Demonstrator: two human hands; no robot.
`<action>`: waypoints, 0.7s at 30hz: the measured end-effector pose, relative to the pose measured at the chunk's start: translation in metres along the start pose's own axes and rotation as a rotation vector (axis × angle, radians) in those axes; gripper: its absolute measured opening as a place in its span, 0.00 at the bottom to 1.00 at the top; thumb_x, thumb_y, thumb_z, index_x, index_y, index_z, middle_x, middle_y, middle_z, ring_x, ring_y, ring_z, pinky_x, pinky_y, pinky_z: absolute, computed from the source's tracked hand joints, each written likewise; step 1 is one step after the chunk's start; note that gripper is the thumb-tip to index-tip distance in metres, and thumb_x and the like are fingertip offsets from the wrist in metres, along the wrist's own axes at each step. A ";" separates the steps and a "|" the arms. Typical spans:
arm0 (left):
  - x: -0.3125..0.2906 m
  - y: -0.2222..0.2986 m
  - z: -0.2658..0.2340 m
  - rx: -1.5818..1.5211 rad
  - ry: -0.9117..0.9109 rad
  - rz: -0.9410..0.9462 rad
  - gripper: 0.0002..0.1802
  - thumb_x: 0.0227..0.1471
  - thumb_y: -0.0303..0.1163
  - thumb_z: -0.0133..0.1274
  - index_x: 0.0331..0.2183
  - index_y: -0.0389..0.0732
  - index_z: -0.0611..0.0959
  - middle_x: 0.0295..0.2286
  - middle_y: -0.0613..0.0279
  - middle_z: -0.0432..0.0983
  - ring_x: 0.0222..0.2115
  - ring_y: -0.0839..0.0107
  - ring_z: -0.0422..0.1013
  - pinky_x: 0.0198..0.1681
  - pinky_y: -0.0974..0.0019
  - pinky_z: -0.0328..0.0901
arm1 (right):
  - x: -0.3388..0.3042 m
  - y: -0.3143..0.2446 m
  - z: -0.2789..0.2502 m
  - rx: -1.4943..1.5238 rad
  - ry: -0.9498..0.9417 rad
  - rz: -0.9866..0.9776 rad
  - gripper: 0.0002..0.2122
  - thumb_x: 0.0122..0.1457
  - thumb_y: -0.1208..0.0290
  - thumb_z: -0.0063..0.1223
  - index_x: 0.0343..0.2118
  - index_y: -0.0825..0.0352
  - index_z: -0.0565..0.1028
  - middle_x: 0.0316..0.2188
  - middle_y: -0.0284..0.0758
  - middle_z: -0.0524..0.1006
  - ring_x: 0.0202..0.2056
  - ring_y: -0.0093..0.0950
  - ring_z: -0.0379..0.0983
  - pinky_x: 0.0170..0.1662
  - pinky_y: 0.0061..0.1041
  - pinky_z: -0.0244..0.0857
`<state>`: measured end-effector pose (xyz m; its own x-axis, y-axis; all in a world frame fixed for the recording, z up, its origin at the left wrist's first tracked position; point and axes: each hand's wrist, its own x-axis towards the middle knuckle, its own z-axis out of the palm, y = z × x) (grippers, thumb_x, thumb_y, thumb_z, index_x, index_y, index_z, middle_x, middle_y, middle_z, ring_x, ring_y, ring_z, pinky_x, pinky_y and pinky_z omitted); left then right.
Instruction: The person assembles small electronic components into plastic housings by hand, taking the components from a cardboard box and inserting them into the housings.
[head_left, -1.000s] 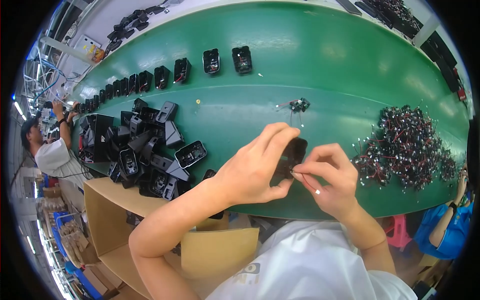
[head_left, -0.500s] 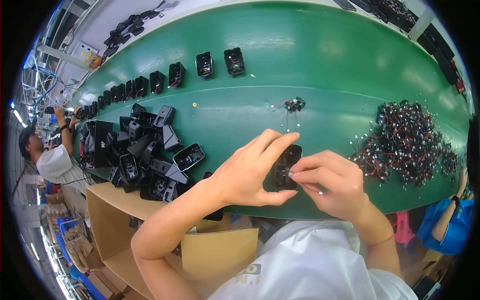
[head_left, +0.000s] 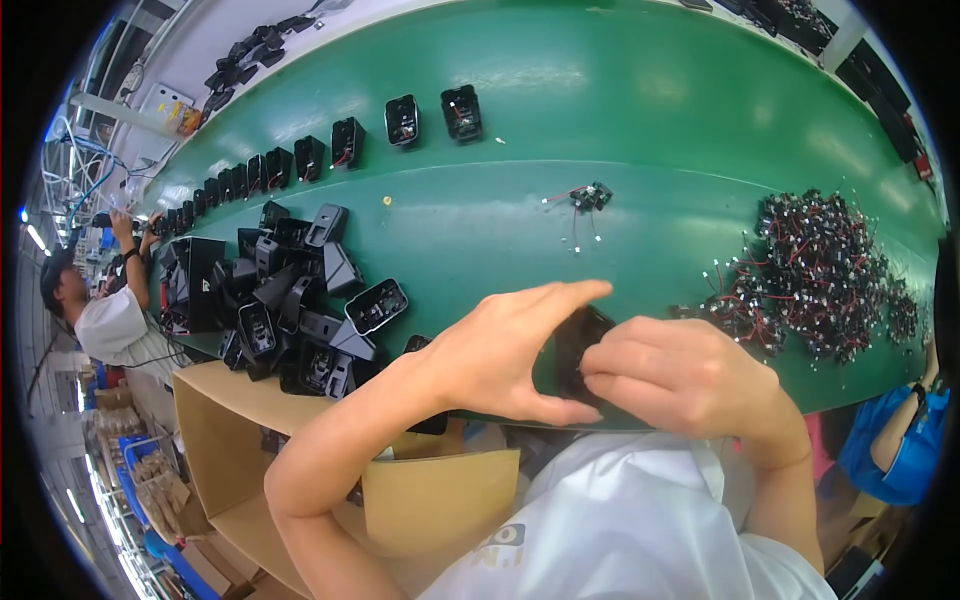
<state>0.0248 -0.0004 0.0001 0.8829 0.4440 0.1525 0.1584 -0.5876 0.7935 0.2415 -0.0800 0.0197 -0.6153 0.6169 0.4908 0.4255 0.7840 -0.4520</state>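
Both hands have dropped closer to my chest.
I hold the black housing steady in my left hand while my right hand probably presses something in.

A heap of housings lies left, wired parts right, on the belt.

Open brown cardboard box below table edge

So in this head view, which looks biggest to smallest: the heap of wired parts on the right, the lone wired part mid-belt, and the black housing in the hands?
1. Heap of wired parts, by far the largest.
2. Black housing, though the left hand and right hand hide much of it and it sits nearer the camera.
3. Lone wired part, smallest.
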 end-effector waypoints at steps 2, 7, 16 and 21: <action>0.001 -0.002 -0.001 -0.013 -0.045 -0.008 0.50 0.31 0.40 0.75 0.55 0.33 0.72 0.40 0.53 0.77 0.30 0.63 0.74 0.33 0.63 0.72 | -0.001 -0.001 0.002 0.010 -0.007 0.007 0.10 0.40 0.76 0.60 0.30 0.71 0.78 0.34 0.37 0.78 0.33 0.34 0.78 0.32 0.28 0.74; 0.001 0.006 -0.011 0.037 -0.060 -0.159 0.47 0.32 0.44 0.74 0.52 0.32 0.73 0.43 0.46 0.76 0.42 0.51 0.75 0.45 0.56 0.71 | -0.003 0.010 0.021 0.220 0.141 0.302 0.11 0.40 0.83 0.66 0.29 0.66 0.80 0.32 0.31 0.82 0.31 0.28 0.77 0.31 0.28 0.72; 0.002 0.007 0.005 0.300 0.172 0.146 0.47 0.31 0.43 0.76 0.51 0.31 0.75 0.40 0.51 0.77 0.37 0.58 0.76 0.40 0.61 0.73 | -0.009 0.000 0.023 0.355 0.248 0.541 0.08 0.43 0.83 0.66 0.28 0.65 0.81 0.29 0.30 0.83 0.29 0.25 0.76 0.31 0.23 0.69; 0.001 0.011 0.002 0.347 0.232 0.131 0.46 0.32 0.42 0.75 0.52 0.30 0.75 0.38 0.49 0.77 0.37 0.57 0.76 0.38 0.61 0.73 | -0.006 -0.007 0.021 0.205 0.280 0.466 0.11 0.41 0.83 0.65 0.30 0.65 0.81 0.30 0.32 0.82 0.30 0.28 0.75 0.35 0.24 0.70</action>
<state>0.0282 -0.0086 0.0079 0.7889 0.4674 0.3989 0.2256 -0.8241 0.5195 0.2286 -0.0908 0.0045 -0.1829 0.9102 0.3717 0.4548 0.4135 -0.7888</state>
